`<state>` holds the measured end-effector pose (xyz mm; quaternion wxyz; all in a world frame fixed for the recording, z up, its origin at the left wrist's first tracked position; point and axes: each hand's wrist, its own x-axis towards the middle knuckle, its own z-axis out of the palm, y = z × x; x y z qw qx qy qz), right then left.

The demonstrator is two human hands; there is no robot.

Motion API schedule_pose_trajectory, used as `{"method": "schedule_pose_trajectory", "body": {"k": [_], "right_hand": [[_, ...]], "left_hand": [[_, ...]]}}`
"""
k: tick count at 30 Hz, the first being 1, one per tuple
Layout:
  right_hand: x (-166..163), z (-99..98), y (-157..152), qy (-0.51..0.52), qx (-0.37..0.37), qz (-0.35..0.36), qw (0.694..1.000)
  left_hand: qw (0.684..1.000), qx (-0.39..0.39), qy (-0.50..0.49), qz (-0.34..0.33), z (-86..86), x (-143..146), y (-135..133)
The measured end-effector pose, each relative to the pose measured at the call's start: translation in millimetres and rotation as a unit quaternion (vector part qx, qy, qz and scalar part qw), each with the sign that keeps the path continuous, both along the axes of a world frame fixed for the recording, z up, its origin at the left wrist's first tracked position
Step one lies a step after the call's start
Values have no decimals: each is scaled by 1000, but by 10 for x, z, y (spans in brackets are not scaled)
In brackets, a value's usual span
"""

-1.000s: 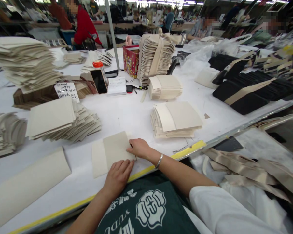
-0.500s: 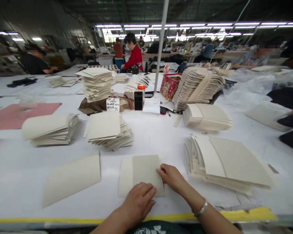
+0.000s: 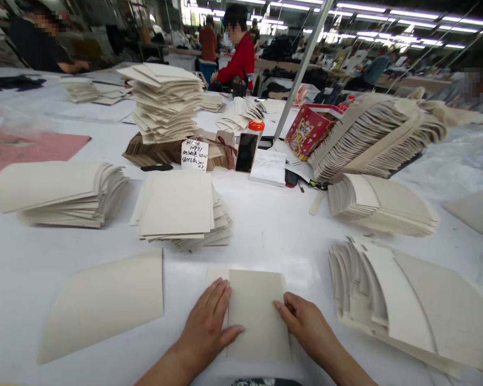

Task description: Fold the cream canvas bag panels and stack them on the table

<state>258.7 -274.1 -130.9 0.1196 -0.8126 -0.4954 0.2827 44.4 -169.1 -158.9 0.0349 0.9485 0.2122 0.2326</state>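
Observation:
A folded cream fabric piece (image 3: 257,316) lies on the white table before me, a greyer panel on top of a paler layer. My left hand (image 3: 209,321) rests flat along its left side, fingers stretched and thumb out over the panel. At the right edge, my right hand (image 3: 306,324) is closed, thumb and fingers pinching the fabric. A single cream panel with a curved side (image 3: 108,305) lies flat to the left. Beyond the hands sits a stack of squarish cream pieces (image 3: 177,206). To the right is a stack of folded cream pieces (image 3: 430,300).
Folded stacks stand at left (image 3: 60,187) and right (image 3: 390,201). Farther back are a tall pile (image 3: 165,99), a handwritten label (image 3: 195,155), a phone (image 3: 246,153), a notepad (image 3: 268,167), a red box (image 3: 309,131) and a metal pole (image 3: 301,69). Co-workers sit and stand behind.
My left hand has moved from the near right corner to the left side of the fabric, fingers now stretched. My right hand still pinches the right edge. The view has tilted and shifted.

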Motion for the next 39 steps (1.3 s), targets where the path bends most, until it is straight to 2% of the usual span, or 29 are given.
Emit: {"method": "schedule_pose_trajectory", "body": {"k": [8, 12, 15, 18, 19, 21, 23, 25, 27, 28, 32, 36, 39], "right_hand": [[-6, -91, -31, -28, -21, 11, 999], [-15, -117, -8, -55, -20, 30, 998], [-15, -58, 48, -87, -35, 46, 995], [2, 44, 86, -141, -49, 43, 988], [7, 69, 87, -164, -32, 40, 985], [2, 85, 76, -210, 50, 51, 975], [-31, 50, 65, -228, 156, 116, 954], [-82, -23, 68, -207, 235, 214, 925], [-123, -112, 83, -170, 262, 282, 907], [-132, -156, 89, -161, 258, 292, 907], [-84, -309, 69, -182, 215, 247, 927], [-23, -396, 27, -198, 209, 195, 937], [-9, -414, 36, -205, 192, 209, 937]], "left_hand": [[999, -16, 28, -19, 33, 2, 41], [995, -19, 93, -33, 61, 22, 82], [989, -14, 141, -32, 93, 51, 115], [989, 11, 143, -23, 110, 82, 141], [990, 23, 136, -21, 106, 93, 150], [992, 45, 119, -21, 85, 118, 168], [992, 64, 109, -22, 55, 144, 183], [991, 77, 107, -24, 33, 166, 194], [990, 82, 110, -30, 24, 180, 205], [990, 83, 110, -33, 24, 184, 210], [990, 72, 113, -35, 30, 186, 234], [992, 44, 117, -32, 43, 187, 246], [991, 25, 125, -34, 79, 199, 250]]}}
